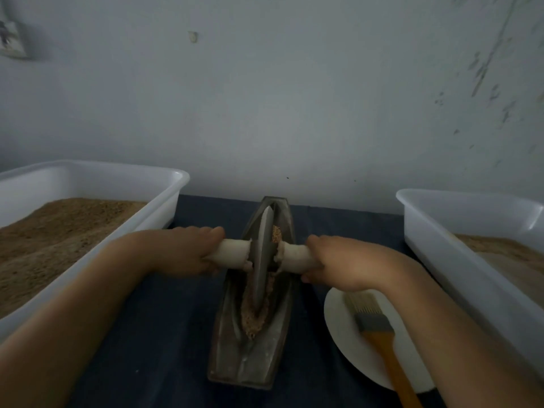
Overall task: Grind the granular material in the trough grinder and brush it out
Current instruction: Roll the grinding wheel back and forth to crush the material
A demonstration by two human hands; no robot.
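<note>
On a dark blue cloth-covered table (164,334), against a pale grey wall (294,98), lies a long boat-shaped grey metal trough grinder (250,360), its narrow end pointing away from the person. A thin grey metal grinding wheel (263,257) stands upright in the groove, with a pale wooden axle handle (234,253) sticking out on either side. The left hand (188,251) is wrapped round the left end of the handle and the right hand (338,262) round the right end — both fingers curled in a firm grip. Brown granular material (253,318) lies along the groove, around and just in front of the wheel. To the left sits a white plastic tub (164,187) holding brown grain; another white plastic bin (459,231) sits on the right. Near the right forearm, a round white plate (350,343) carries an orange-handled brush (379,334) with pale bristles
</note>
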